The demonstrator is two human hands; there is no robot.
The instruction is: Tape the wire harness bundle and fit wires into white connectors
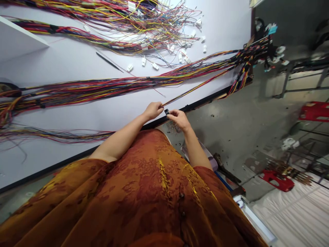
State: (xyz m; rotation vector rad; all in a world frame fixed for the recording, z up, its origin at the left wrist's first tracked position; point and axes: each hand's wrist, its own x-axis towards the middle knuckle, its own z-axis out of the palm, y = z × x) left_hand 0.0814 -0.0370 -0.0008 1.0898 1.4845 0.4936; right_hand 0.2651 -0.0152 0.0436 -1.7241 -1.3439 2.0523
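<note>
Pinching thin multicoloured wires, hands meet at perhaps a black connector.

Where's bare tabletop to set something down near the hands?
Bare table lies between the top wires and the long bundle, and between that bundle and the table edge left of the left hand. Crowded around the white connectors.

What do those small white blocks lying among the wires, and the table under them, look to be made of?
White blocks: probably moulded plastic, going by their opaque, boxy, uniform look. Table: a smooth, matt pale surface, maybe laminate or painted board, with a dark edge strip; the core stays hidden.
</note>
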